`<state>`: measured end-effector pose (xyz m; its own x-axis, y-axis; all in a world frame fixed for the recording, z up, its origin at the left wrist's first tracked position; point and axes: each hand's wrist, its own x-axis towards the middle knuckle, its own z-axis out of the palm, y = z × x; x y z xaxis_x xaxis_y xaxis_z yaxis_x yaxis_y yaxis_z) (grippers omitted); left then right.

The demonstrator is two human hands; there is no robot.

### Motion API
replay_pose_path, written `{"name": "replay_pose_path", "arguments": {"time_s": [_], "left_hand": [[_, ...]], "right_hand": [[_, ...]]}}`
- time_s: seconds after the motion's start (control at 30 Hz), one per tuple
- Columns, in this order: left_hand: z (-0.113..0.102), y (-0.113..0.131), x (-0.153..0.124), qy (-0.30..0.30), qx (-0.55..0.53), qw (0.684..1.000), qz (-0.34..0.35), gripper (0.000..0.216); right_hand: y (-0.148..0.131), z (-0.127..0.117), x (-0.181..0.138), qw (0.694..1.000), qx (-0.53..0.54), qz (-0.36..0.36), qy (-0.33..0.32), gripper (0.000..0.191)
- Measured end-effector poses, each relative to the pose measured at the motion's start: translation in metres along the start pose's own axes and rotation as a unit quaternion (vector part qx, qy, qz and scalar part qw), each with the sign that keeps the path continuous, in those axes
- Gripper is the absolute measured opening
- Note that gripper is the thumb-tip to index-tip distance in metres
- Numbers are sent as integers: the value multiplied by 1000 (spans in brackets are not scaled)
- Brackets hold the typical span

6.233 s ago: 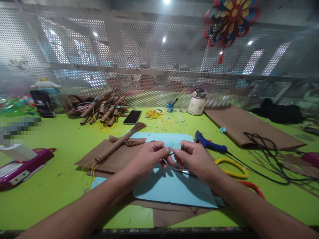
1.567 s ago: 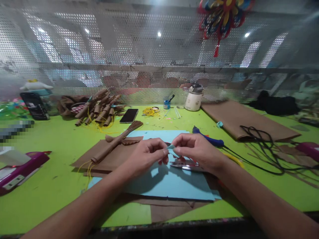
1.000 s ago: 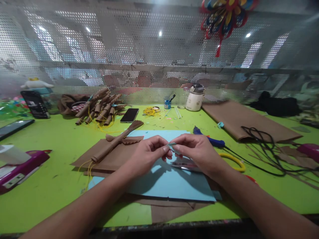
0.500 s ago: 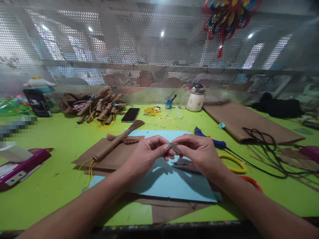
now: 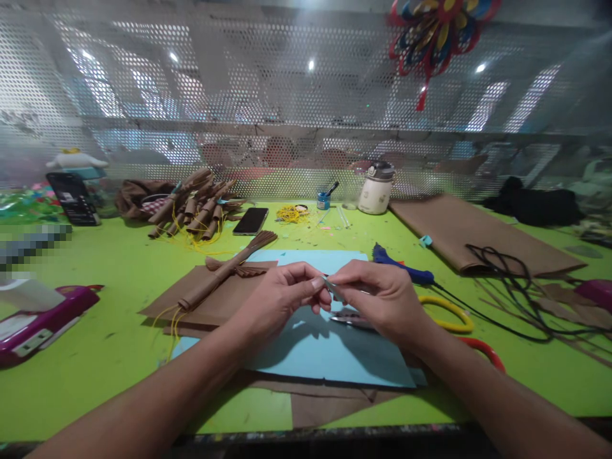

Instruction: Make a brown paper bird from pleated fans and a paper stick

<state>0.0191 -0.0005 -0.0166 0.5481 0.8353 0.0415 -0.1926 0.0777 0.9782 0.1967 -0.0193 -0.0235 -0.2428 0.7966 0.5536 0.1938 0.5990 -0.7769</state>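
My left hand (image 5: pixel 280 299) and my right hand (image 5: pixel 382 296) meet above a light blue paper sheet (image 5: pixel 329 354), and both pinch a small folded blue paper strip (image 5: pixel 331 285) between thumbs and fingertips. The strip is narrow and mostly hidden by my fingers. Scissors with a yellow and a red handle (image 5: pixel 447 315) lie under my right hand, blades partly covered. Brown paper sheets (image 5: pixel 215 303) sit under the blue sheet, with a rolled brown paper broom (image 5: pixel 224 271) on them.
A blue glue gun (image 5: pixel 401 264) with a black cable (image 5: pixel 507 280) lies to the right beside a brown paper stack (image 5: pixel 471 239). A pile of paper brooms (image 5: pixel 196 204), a phone (image 5: pixel 252 220), a white jar (image 5: pixel 377 188) stand at the back. A pink device (image 5: pixel 41 319) sits left.
The blue strip has been folded narrower between my fingertips since the earliest frame. Both hands stay together over the blue sheet, barely shifting.
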Motion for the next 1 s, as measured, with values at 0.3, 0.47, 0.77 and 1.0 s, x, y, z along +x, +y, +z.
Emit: {"name": "replay_pose_path", "arguments": {"time_s": [0.3,0.47,0.77,1.0], "left_hand": [[1,3,-1,13,-30,999,-3,8],[1,1,0,11,-61,998,-5,10],[0,-4,5,64,12,998,-24,24],[4,0,5,98,56,994,0,25]], "right_hand": [[4,-2,-2,987,-96,-125,-30,21],[10,-2,-2,979,-128,-152,-48,26],[13,1,-1,980,-146,-126,-54,24],[5,3,4,989,97,107,-8,14]]}}
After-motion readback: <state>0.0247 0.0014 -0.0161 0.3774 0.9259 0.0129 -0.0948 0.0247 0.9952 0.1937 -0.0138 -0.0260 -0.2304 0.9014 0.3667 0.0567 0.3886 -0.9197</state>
